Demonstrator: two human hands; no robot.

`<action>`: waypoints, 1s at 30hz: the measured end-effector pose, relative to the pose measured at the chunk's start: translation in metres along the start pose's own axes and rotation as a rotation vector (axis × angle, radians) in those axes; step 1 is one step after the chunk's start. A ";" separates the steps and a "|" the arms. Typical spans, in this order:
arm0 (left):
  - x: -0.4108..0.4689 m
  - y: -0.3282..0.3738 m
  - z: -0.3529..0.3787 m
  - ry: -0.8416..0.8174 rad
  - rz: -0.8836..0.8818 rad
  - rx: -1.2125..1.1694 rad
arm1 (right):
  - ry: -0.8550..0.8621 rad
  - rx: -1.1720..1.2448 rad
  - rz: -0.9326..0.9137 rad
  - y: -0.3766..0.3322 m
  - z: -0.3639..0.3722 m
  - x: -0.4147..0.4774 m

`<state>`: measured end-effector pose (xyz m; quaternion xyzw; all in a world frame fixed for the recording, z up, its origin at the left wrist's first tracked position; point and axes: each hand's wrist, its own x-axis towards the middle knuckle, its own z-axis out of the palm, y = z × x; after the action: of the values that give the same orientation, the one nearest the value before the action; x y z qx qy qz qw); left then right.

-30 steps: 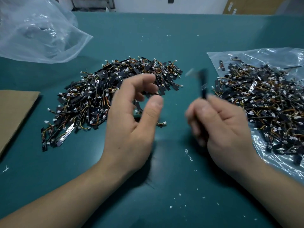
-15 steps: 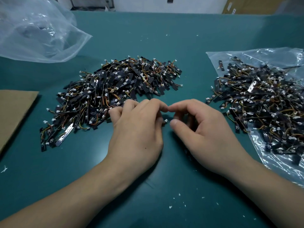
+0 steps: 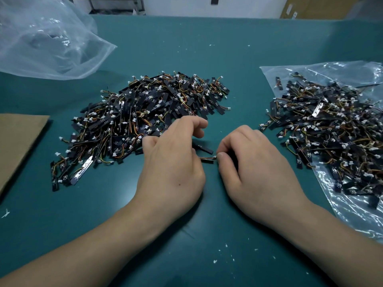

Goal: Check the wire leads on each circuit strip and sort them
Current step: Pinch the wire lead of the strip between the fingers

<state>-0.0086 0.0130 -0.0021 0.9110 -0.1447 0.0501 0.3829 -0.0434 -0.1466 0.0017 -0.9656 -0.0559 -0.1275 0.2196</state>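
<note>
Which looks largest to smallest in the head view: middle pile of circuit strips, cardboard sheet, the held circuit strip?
1. Middle pile of circuit strips
2. Cardboard sheet, cut off by the frame edge
3. Held circuit strip

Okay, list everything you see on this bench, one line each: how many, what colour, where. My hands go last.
table: one, teal green, under everything
left pile: one heap of circuit strips, too many to count, black with orange-yellow leads and white connectors, centre-left on the bare table
right pile: one similar heap, right side, on the flat bag
flat bag: one, clear, right edge
crumpled bag: one, clear, far left
cardboard: one sheet, brown, left edge
white flecks: many, scattered
loose strip: one, black, between the hands
held strip: one, black, just below it
left hand: covers the strips' left ends, grip hidden
right hand: pinches the held strip's connector end
</note>
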 end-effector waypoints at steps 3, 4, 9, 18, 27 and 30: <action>0.000 0.001 0.000 -0.010 0.032 0.058 | -0.004 0.026 0.026 0.003 0.001 -0.001; 0.000 0.001 0.000 -0.013 0.036 0.056 | -0.017 0.021 0.022 0.003 0.001 -0.001; 0.000 0.001 -0.001 -0.024 0.044 0.053 | -0.027 0.034 0.034 0.004 0.001 0.000; -0.001 0.001 0.000 -0.024 0.075 0.103 | -0.030 0.091 0.035 0.001 -0.002 0.000; -0.001 0.006 -0.003 0.036 0.046 -0.143 | 0.066 0.342 0.074 0.009 -0.001 0.004; -0.002 0.007 -0.004 0.047 0.101 -0.161 | 0.140 0.463 0.140 0.011 -0.003 0.005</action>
<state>-0.0125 0.0115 0.0052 0.8675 -0.1847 0.0791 0.4550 -0.0375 -0.1576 0.0013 -0.8799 -0.0012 -0.1625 0.4465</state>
